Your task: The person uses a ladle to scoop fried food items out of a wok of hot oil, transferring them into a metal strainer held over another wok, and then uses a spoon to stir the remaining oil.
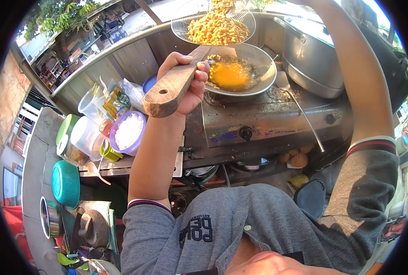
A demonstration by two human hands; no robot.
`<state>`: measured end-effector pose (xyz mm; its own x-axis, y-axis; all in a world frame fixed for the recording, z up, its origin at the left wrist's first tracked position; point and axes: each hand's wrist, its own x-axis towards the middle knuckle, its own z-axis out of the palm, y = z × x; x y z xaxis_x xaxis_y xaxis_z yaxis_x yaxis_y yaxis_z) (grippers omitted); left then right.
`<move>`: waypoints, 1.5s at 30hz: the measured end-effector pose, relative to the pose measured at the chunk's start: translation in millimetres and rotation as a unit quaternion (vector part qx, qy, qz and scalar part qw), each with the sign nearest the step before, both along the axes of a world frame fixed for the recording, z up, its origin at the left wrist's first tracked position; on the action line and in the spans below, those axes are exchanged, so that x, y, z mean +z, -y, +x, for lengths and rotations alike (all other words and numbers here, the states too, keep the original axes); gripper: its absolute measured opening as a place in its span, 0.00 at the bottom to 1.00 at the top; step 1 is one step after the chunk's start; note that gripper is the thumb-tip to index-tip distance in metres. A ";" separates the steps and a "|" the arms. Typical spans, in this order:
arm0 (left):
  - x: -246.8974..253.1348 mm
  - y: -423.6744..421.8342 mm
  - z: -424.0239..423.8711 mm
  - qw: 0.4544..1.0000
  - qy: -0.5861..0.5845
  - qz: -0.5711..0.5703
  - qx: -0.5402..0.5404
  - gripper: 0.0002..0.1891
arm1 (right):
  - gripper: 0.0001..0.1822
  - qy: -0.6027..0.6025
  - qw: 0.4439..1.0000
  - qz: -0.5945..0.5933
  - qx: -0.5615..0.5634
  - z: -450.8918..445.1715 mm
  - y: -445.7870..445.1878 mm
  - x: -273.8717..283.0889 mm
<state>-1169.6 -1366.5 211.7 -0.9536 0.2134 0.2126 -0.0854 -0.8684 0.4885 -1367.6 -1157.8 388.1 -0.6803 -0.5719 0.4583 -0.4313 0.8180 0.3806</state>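
Note:
My left hand [190, 80] grips the wooden handle [176, 86] of a wire-mesh skimmer [177, 29] held above the wok. Heaped in the mesh are small golden-brown fried pieces [221, 31]. At the top edge, a shiny utensil [237, 7], partly cut off, touches more of these pieces over the heap. Below, the metal wok [267, 74] on the stove holds bubbling orange-yellow oil [229, 75], with a few loose pieces along its left side. My right forearm [353, 58] reaches up past the frame's top edge, so my right hand is out of view.
A large aluminium pot [312, 65] stands right of the wok. A long-handled metal spatula [302, 106] lies across the gas stove [276, 120]. On the left are a purple bowl [143, 137] with white contents, plastic containers [87, 134] and a teal basket [65, 184].

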 end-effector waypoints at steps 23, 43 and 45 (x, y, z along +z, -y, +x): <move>2.2 -3.2 -3.5 1.000 0.020 0.005 0.005 0.17 | 0.06 -0.233 0.972 -0.010 0.015 14.8 -50.7 -28.7; 1.0 1.1 0.8 1.000 -0.004 0.002 0.002 0.22 | 0.16 -0.061 0.982 -0.131 0.124 63.7 -172.4 -168.2; 1.9 1.0 0.3 1.000 0.000 -0.004 0.012 0.22 | 0.17 -0.035 0.983 -0.128 0.130 70.9 -170.7 -171.1</move>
